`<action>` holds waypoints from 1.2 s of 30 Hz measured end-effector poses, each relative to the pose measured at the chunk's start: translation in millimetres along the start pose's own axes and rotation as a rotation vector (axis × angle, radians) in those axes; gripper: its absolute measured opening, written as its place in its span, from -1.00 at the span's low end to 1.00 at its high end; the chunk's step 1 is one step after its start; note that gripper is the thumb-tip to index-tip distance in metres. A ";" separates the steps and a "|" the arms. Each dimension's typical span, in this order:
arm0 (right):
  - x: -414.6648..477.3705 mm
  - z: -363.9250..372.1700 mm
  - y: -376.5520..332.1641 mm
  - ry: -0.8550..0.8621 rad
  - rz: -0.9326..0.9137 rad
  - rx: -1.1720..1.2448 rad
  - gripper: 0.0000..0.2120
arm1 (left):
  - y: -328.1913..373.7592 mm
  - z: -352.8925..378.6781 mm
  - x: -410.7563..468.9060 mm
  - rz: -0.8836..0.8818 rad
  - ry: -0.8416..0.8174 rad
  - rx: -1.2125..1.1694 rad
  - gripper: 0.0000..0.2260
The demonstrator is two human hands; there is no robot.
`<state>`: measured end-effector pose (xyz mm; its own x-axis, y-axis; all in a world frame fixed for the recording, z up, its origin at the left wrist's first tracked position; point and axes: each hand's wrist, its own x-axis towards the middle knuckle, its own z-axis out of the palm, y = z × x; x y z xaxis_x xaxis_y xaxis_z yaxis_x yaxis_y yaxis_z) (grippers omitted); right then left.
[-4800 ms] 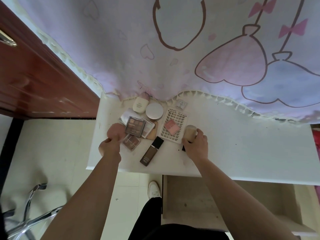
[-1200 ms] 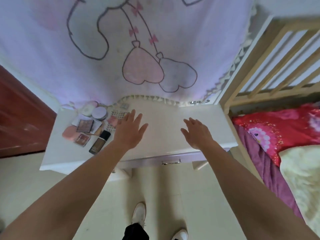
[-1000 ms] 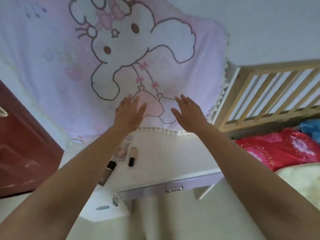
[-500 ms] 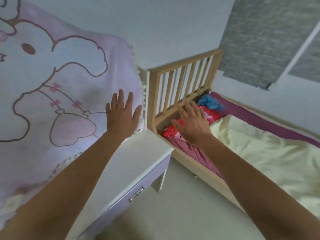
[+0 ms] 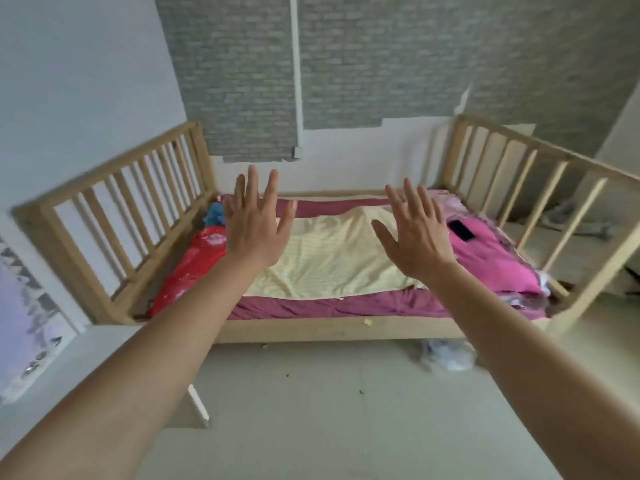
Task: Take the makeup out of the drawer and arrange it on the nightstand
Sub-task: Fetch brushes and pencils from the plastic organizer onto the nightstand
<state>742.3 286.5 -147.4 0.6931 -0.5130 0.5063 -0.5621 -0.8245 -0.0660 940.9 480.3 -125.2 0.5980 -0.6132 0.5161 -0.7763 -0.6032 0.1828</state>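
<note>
Head view. Both bare arms extend forward, raised in front of the camera. Left hand (image 5: 255, 226): flat, fingers spread and pointing up, back of hand toward the camera, holding nothing. Right hand (image 5: 417, 233): same posture, fingers splayed, empty. The two hands are well apart, neither touching any object. Behind them: a low pale wooden bed frame with slatted end rails (image 5: 122, 216), set against a white wall partly covered with grey brick-pattern wallpaper (image 5: 381, 57). On the bed: a magenta sheet (image 5: 332, 306), a pale yellow striped blanket (image 5: 329, 254) across the middle, a red patterned quilt (image 5: 188, 271) bunched at the left end, a bright pink quilt (image 5: 491, 258) at the right end. A flat black rectangular object (image 5: 461, 230), possibly a phone, lies on the pink quilt. A small blue item (image 5: 214, 214) sits by the left rail; its identity cannot be told. Floor: pale tiles (image 5: 346, 410) with a crumpled clear plastic bag (image 5: 446, 353) just beside the bed's front board. Lower left edge: corner of the white nightstand top (image 5: 104, 344), with a lilac fringed cloth (image 5: 24, 327) hanging at the frame's left margin. The makeup and the drawer are out of frame; their location cannot be told from this view.
</note>
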 end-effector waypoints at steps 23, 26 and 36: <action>-388.8 -175.2 592.2 -0.016 1.094 -0.486 -0.28 | 804.3 223.1 -91.4 0.994 -0.346 -0.633 -0.36; -430.8 -222.6 637.7 0.046 1.223 -0.604 -0.28 | 906.3 216.3 -113.0 1.148 -0.364 -0.716 -0.35; -632.1 -305.8 706.1 0.225 1.718 -0.748 -0.28 | 1143.9 191.0 -280.0 1.574 -0.428 -0.848 -0.38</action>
<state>-230.8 101.7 -251.0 -0.7892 -0.4677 0.3979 -0.5836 0.7730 -0.2489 -76.4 -135.5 -220.5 -0.7984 -0.4426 0.4081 -0.3991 0.8966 0.1916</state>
